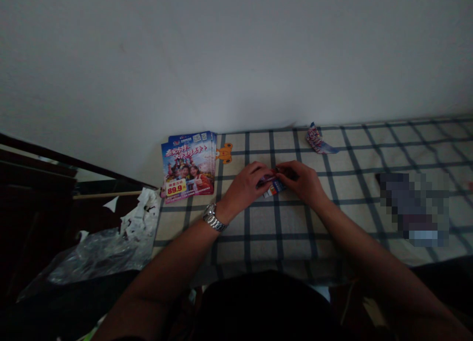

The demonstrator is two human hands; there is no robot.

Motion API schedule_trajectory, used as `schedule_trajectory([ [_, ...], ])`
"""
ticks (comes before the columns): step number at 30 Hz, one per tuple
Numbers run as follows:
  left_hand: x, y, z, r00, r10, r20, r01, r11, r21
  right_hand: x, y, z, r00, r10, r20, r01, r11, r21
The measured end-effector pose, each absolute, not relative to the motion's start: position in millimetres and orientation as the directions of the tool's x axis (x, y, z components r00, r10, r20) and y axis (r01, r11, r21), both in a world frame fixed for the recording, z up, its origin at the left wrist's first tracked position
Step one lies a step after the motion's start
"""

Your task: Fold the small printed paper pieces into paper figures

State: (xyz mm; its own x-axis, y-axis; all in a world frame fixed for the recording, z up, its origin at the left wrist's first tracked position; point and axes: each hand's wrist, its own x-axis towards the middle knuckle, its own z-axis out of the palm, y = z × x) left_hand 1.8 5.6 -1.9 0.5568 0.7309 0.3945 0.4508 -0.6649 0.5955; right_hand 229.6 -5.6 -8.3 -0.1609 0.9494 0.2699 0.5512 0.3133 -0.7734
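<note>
Left hand [246, 186] | right hand [291, 176] | both pinching folded leaflet [272, 186] | mid checked cloth [295, 242], room nearside | brochure stack [187, 166], far-left corner, reads "89.9" | crumpled leaflet [318, 140], far edge

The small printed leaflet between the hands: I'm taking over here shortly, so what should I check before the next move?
1. Left hand and right hand both pinching the small printed leaflet: ok.
2. Leaflet's creases: cannot tell, the hands hide them.
3. Brochure stack away from the hands: ok.
4. Crumpled leaflet apart from the hands: ok.
5. Wristwatch off the paper: ok.
6. Clear plastic sheet spilling past the checked cloth's edge: not ok.
</note>
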Motion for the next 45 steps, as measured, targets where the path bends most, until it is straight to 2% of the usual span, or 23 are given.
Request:
schedule_trajectory([
  [8, 2, 6, 1, 0.559, 0.731, 0.391, 0.443, -0.662, 0.605, 229, -6, -7, -0.139, 0.97, 0.2, 0.491, 0.243, -0.837],
  [14, 0, 6, 4, 0.48, 0.789, 0.384, 0.505, -0.606, 0.614, 232, -6, -8, -0.12, 0.976, 0.184, 0.433, 0.218, -0.875],
  [23, -2, 8, 1, 0.455, 0.801, 0.39, 0.623, -0.599, 0.503, 235, -5, -8, -0.127, 0.973, 0.194, 0.496, 0.232, -0.837],
  [30, -4, 11, -5, 0.454, 0.814, 0.363, 0.668, -0.58, 0.466, 235, -4, -8, -0.151, 0.968, 0.202, 0.548, 0.252, -0.798],
  [45, -3, 12, -7, 0.454, 0.817, 0.355, 0.656, -0.577, 0.487, 235, -2, -11, -0.177, 0.967, 0.185, 0.586, 0.255, -0.769],
])
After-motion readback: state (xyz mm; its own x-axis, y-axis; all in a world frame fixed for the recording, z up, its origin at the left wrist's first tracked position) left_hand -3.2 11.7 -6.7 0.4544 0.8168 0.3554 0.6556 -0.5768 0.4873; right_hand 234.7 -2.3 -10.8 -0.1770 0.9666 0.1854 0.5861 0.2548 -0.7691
